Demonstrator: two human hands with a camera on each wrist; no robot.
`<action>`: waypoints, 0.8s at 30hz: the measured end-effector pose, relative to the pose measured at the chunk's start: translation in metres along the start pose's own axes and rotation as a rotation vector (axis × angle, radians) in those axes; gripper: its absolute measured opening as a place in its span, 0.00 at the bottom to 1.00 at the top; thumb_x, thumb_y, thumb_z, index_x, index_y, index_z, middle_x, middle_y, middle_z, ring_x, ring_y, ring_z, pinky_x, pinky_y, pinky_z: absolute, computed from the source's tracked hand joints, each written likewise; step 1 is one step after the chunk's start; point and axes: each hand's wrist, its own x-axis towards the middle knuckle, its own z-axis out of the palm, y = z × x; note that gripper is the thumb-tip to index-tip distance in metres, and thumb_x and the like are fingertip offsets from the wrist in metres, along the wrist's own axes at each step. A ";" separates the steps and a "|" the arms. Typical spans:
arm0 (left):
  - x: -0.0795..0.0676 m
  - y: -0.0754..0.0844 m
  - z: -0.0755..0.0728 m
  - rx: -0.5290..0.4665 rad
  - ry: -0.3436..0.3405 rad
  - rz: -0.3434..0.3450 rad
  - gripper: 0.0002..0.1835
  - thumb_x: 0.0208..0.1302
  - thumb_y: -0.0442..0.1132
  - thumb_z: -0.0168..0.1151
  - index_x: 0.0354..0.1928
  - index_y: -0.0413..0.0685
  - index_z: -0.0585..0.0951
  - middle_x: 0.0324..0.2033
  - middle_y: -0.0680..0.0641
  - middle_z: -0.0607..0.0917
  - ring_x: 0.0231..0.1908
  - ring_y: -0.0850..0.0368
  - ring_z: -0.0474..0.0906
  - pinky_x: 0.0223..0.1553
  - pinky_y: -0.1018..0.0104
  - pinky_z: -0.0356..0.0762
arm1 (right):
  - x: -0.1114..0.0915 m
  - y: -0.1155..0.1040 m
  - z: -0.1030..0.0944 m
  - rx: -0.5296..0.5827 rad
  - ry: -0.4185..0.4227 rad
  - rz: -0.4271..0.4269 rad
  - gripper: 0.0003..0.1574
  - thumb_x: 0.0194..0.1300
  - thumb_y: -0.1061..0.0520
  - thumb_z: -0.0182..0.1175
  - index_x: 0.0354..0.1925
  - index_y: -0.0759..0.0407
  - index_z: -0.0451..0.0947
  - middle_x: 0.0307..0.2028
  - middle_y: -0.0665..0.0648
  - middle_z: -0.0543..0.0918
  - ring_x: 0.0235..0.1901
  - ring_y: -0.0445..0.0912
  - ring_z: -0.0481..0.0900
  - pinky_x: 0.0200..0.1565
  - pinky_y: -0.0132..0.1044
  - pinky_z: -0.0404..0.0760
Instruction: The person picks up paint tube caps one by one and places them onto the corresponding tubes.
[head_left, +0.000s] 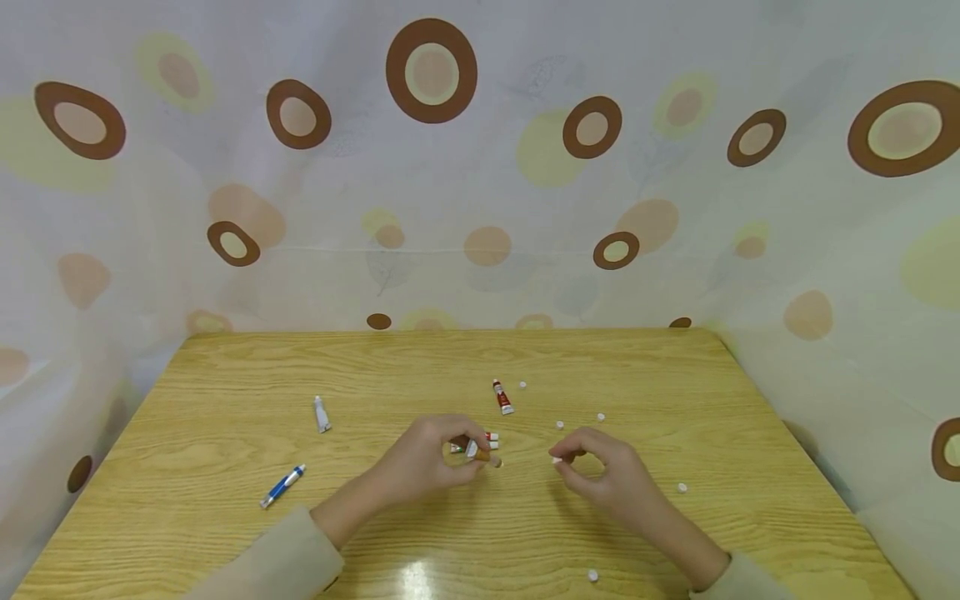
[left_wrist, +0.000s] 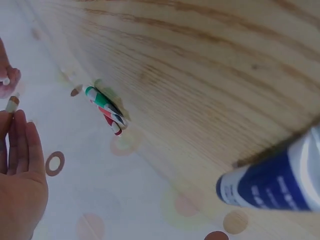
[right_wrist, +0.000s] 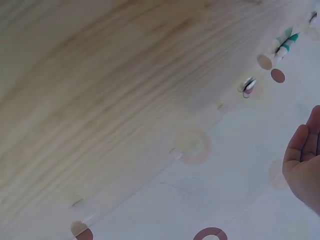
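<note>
Places are taken from the dark red tube with a silvery-white tail (head_left: 502, 397), lying on the yellow wood-grained table (head_left: 405, 367). Far left of it and nearer the person lies a blue-and-white tube (head_left: 282, 486); left of it, slightly nearer, a plain white tube (head_left: 322, 414). Both rest apart from the hands, presumably set aside to leave working room.

Nearer the person than the red tube and to its left is the left hand (head_left: 435, 457). Thumb and forefinger close to the width of a small brown-banded tube (head_left: 482, 456) and pinch it above the table. Its narrow end points right, towards the other hand, apparently to keep that end accessible; whether it is capped cannot be told. Partly hidden behind this hand lies a pair of red and green tubes (head_left: 492, 437).

Just right of the red tube's far end sits a small round white plastic cap (head_left: 522, 384). Right of the tube and nearer the person, the right hand (head_left: 609, 473) has thumb and forefinger almost meeting on a white cap-like piece (head_left: 556, 460), probably because its smallness allows only a fingertip pinch; the remaining fingers' curl cannot be told. Four loose white caps (head_left: 601, 417) lie scattered around this hand, all right of the red tube and nearer the person.
</note>
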 end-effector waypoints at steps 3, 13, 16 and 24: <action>0.002 0.002 0.002 -0.039 0.035 -0.007 0.09 0.60 0.31 0.73 0.40 0.50 0.86 0.42 0.51 0.91 0.38 0.63 0.84 0.46 0.68 0.86 | 0.002 -0.003 0.002 0.010 -0.011 -0.009 0.16 0.58 0.71 0.71 0.39 0.52 0.85 0.36 0.44 0.88 0.36 0.34 0.82 0.44 0.33 0.86; 0.006 0.010 0.004 -0.140 0.089 -0.010 0.09 0.60 0.30 0.73 0.42 0.48 0.87 0.43 0.48 0.91 0.41 0.64 0.85 0.49 0.68 0.86 | 0.009 -0.011 0.011 0.041 -0.018 -0.022 0.16 0.58 0.70 0.72 0.38 0.50 0.83 0.35 0.45 0.88 0.36 0.35 0.83 0.45 0.35 0.86; 0.006 0.010 0.005 -0.164 0.092 -0.016 0.09 0.61 0.30 0.73 0.42 0.47 0.87 0.43 0.48 0.91 0.42 0.64 0.85 0.49 0.68 0.86 | 0.011 -0.015 0.012 0.051 -0.020 -0.017 0.15 0.59 0.68 0.72 0.38 0.50 0.83 0.35 0.46 0.88 0.36 0.35 0.83 0.46 0.35 0.86; 0.007 0.012 0.007 -0.192 0.107 -0.015 0.09 0.61 0.30 0.73 0.43 0.47 0.88 0.43 0.48 0.91 0.42 0.62 0.86 0.49 0.69 0.86 | 0.016 -0.019 0.014 0.104 -0.022 0.002 0.14 0.60 0.68 0.72 0.38 0.50 0.83 0.35 0.48 0.88 0.36 0.36 0.83 0.43 0.37 0.87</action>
